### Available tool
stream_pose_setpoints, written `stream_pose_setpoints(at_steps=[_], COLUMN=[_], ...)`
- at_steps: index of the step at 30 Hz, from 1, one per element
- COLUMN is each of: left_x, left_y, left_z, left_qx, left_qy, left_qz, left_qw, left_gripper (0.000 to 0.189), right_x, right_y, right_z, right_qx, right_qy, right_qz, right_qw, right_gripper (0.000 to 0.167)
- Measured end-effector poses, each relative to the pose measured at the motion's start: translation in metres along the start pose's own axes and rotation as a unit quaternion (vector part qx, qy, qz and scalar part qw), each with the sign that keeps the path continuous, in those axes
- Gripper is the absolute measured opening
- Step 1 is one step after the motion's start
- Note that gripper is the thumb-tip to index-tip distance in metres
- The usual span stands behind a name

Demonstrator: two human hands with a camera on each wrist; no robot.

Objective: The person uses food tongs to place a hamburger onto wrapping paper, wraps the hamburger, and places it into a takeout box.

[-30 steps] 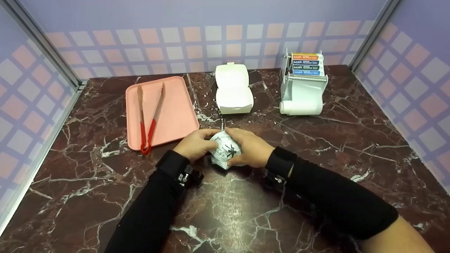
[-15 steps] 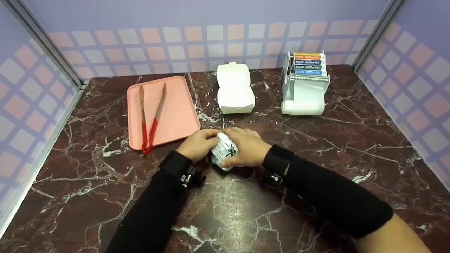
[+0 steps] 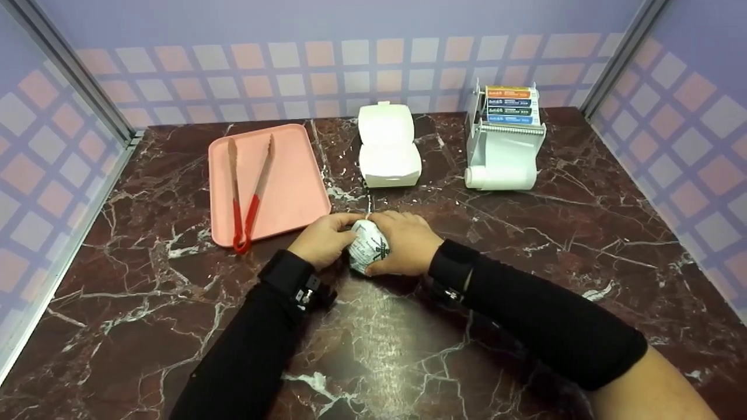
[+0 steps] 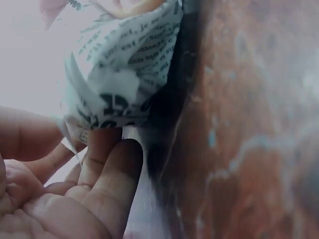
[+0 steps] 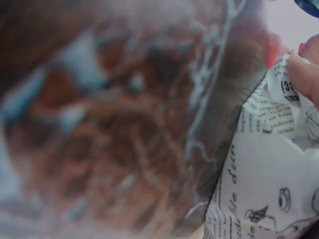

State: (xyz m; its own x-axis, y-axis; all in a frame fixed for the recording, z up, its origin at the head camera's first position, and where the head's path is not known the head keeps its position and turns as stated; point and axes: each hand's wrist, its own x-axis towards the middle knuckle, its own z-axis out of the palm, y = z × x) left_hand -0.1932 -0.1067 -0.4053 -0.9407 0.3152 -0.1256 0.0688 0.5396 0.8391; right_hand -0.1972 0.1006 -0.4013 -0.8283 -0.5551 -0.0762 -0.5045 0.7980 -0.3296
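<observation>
Over the tabletop (image 3: pixel 373 350), a printed paper packet (image 3: pixel 363 242) was gripped by the left hand (image 3: pixel 323 240) and right hand (image 3: pixel 409 244), its far side hidden; its dark emblem (image 3: pixel 380 251), earlier exposed, was partly covered. An open white box (image 3: pixel 391 177) was located beyond.

Tabletop (image 3: pixel 385 361): dark red-brown marble pattern, pale veins, glossy, glare front-centre. Directly on it, left to right along the back half: pink tray (image 3: pixel 295 186), open white clamshell box (image 3: pixel 390 160), serrated-edge dispenser (image 3: pixel 509 143). Mid-table: paper-wrapped bundle (image 3: pixel 365 246), underside hidden, contact unclear.
</observation>
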Motion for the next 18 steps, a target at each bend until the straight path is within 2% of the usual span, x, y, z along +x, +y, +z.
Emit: stream_pose_setpoints(at_steps=[3,6,8,12,15,18], left_x=[-0.005,-0.016,-0.023,-0.034,-0.035,-0.031], left_y=[0.009,0.028,0.042,0.058,0.059,0.054], left_z=[-0.001,0.003,0.009,0.024,0.034,0.038], left_qx=[0.031,0.071,0.091,0.114,0.117,0.107], left_qy=[0.014,0.044,0.052,0.02,0.001,-0.001], left_qz=[0.003,0.004,0.002,-0.007,-0.013,-0.02], left_qw=[0.9994,0.9965,0.9945,0.9932,0.993,0.9941], left_gripper=[0.05,0.051,0.053,0.062,0.07,0.076], right_x=[0.001,0.0,0.0,-0.001,-0.001,-0.001], right_y=[0.001,0.001,0.002,0.002,0.001,0.001], right_z=[0.001,0.001,0.001,0.002,0.002,0.002], right_qx=[0.002,0.005,0.005,0.003,0.003,0.007], right_qy=[0.003,0.009,0.011,0.016,0.018,0.017], right_qz=[0.002,0.0,0.0,-0.002,0.002,0.015], right_qw=[1.0,0.9999,0.9999,0.9999,0.9998,0.9997], right_gripper=[0.101,0.099,0.099,0.098,0.095,0.095])
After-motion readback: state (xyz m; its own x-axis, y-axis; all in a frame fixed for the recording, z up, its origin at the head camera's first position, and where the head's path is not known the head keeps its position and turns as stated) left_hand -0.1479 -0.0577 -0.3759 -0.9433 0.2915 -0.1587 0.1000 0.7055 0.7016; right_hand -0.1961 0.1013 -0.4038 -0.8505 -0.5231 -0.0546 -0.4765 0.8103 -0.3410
